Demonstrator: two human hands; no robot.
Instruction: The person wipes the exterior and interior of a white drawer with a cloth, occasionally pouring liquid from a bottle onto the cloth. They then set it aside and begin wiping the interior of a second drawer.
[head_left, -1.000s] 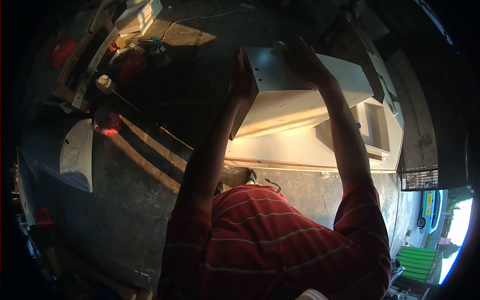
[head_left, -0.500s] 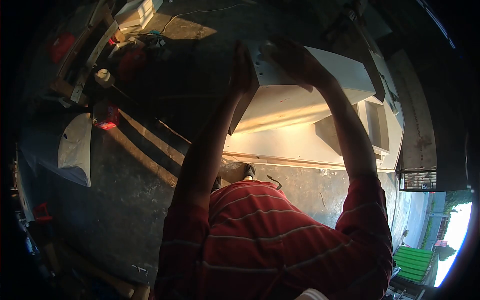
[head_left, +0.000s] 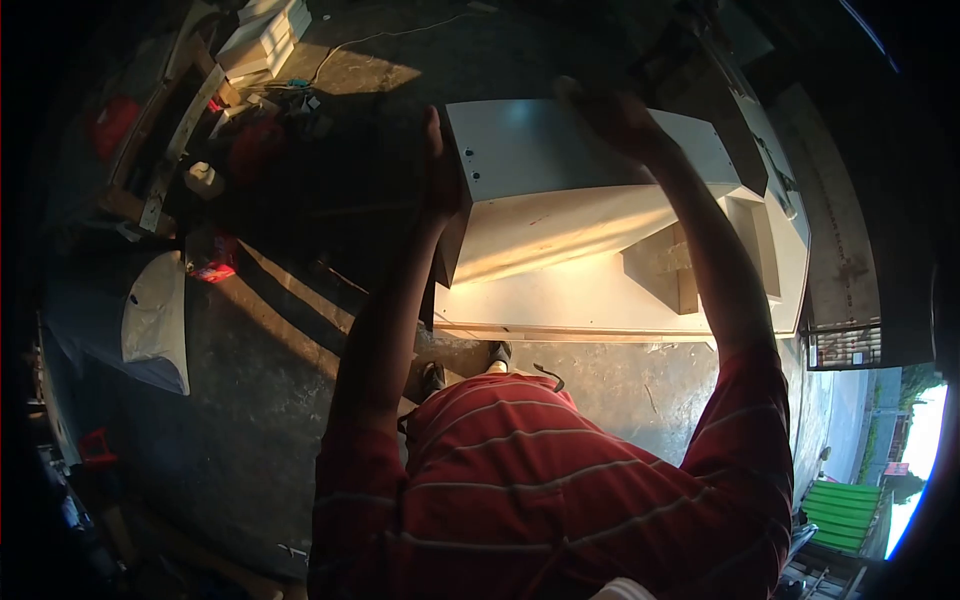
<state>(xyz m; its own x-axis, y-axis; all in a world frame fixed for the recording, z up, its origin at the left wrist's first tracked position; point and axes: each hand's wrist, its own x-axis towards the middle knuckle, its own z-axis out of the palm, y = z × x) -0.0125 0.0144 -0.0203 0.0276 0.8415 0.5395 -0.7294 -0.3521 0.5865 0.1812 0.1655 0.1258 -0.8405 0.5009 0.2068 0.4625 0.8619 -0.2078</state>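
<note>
A white cabinet (head_left: 560, 150) lies on its side in front of me, its upper panel turned toward me with small dark holes near the left end. My left hand (head_left: 440, 165) rests along that left end, fingers stretched out and lying flat against it. Over the far part of the upper panel is my right hand (head_left: 618, 125), dark and smeared by motion. Something pale (head_left: 567, 90) shows at its fingertips, too blurred to name. Below, sunlight falls on the cabinet's inner panel (head_left: 540, 235), beside a box-like compartment (head_left: 665, 265).
A curved pale panel (head_left: 155, 325) stands on the concrete floor (head_left: 270, 430) at left. Near it are a red packet (head_left: 213, 258) and a white jug (head_left: 204, 180). White boxes (head_left: 262, 45) sit at the far left, and a long board (head_left: 830, 220) is at right.
My right hand has swept to the right across the upper panel. My left hand and the cabinet's left end appear farther left and slightly lower in view.
</note>
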